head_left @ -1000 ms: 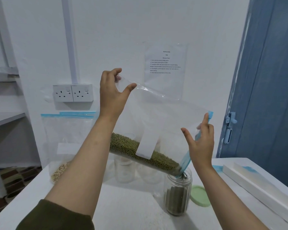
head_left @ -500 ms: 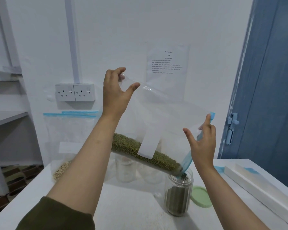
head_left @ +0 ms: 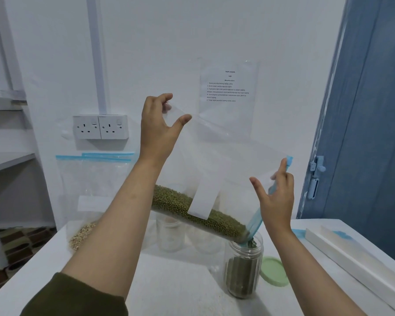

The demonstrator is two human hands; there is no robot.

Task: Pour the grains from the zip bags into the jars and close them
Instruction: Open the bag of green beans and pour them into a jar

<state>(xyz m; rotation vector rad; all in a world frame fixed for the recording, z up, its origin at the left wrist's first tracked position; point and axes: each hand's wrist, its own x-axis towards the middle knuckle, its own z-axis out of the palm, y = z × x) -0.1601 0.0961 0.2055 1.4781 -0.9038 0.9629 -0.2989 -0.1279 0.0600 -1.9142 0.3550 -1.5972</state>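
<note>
Hands, left and right, pinch tilted zip bag over jar.

One head-worn camera looks forward and slightly down over the white table. It sits close, facing the wall sockets and blue door.

Zip bag held tilted above table, low corner in mouth of open jar near table's right side. Lid on table just right of jar. Two more jars behind, toward rear edge. Second bag upright at rear left corner. Long box along right edge. Left hand at bag's high corner; right hand at bag mouth.
</note>
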